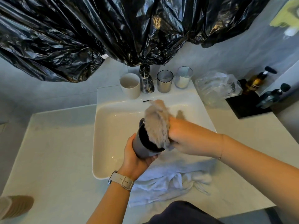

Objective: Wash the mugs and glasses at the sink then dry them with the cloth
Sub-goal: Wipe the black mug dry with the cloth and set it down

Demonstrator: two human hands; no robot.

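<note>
Above everything I see crumpled black plastic sheeting (100, 29) hanging over the wall behind the basin; under it the pale counter (53, 151) carries the white sink (113, 117), and a white towel (169, 177) lies rumpled over the sink's near rim and onto the counter; my left forearm comes up from the bottom edge with a pale watch (123, 181) at the wrist, my right forearm reaches in from the right and crosses above the towel; over the basin my left hand (137, 156) is wrapped round the base of a grey mug (142, 143) with a dark inside, tilted so its mouth faces up and right; my right hand (182, 136) clutches a beige fluffy cloth (157, 122) bunched against the mug's rim and partly into its mouth, fingers curled into the fabric; on the ledge behind the sink stand a white mug (130, 85), the chrome tap (146, 80), a smoked glass (164, 81) and a clear glass (184, 77), in a row; right of them a clear plastic bag (216, 86), then two pump bottles (257, 81) on a black tray (246, 107).
</note>
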